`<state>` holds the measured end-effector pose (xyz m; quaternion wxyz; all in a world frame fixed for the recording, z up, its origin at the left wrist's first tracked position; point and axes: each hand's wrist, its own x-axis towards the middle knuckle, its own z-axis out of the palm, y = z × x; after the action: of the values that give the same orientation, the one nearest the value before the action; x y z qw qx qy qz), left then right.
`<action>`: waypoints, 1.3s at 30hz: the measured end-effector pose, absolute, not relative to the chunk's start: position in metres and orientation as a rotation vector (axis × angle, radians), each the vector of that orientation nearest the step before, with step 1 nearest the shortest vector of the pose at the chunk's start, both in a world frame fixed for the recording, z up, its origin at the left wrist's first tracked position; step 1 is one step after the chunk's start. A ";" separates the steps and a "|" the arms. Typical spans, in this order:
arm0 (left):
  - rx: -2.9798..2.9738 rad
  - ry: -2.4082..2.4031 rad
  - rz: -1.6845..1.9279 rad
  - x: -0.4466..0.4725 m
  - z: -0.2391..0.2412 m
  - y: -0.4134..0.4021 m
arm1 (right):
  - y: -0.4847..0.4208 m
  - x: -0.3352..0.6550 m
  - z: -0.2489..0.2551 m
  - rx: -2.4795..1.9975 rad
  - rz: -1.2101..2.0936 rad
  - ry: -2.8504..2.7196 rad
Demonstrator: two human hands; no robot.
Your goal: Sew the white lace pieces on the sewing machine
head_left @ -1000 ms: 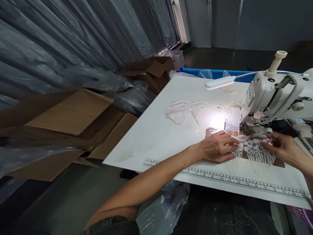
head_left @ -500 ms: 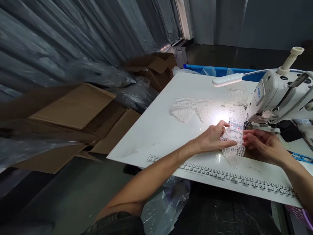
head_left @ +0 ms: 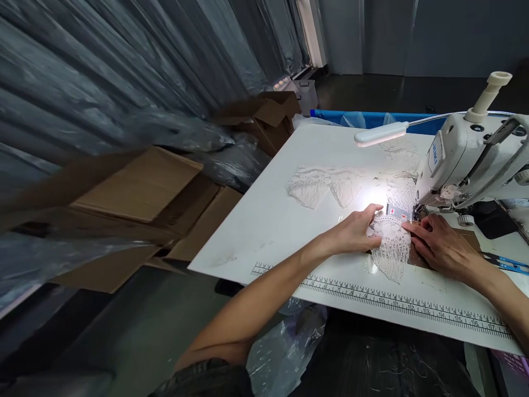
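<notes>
A piece of white scalloped lace lies under the head of a white sewing machine, close to its presser foot. Across the lace runs a grey strip with red marks. My left hand rests at the left edge of the lace, thumb and index finger spread apart, the other fingers partly hidden. At the right edge, just below the presser foot, my right hand holds the lace, its index fingertip on top and the thumb close beside it. More lace stretches left across the white table.
A lit lamp hangs over the lace. Blue-handled snips lie right of my right hand. A printed ruler follows the table's front edge. Open cardboard boxes and clear plastic stand on the left.
My right hand has turned palm-down and its index finger now reaches onto the lace. My left thumb has drawn back left to the edge, uncovering more lace and the grey strip.
</notes>
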<state>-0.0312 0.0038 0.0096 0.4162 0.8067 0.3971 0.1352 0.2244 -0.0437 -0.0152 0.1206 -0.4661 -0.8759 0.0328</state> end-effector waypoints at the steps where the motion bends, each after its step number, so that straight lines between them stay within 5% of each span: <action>1: 2.010 1.014 0.347 -0.030 0.009 0.004 | -0.043 0.226 -0.015 -1.379 0.127 -2.559; 12: 1.923 1.227 0.389 -0.023 0.012 0.005 | -0.043 0.241 -0.018 -1.502 0.531 -2.112; 26: 1.721 1.178 0.426 -0.027 0.005 0.012 | -0.046 0.231 -0.020 -1.395 0.129 -2.444; 39: 1.720 1.244 0.376 -0.022 0.012 0.007 | -0.052 0.229 -0.014 -1.390 0.201 -2.392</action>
<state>-0.0216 0.0074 0.0121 0.4731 0.7029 0.5085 0.1537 0.2287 -0.0521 -0.0141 0.1828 -0.4928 -0.8478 0.0713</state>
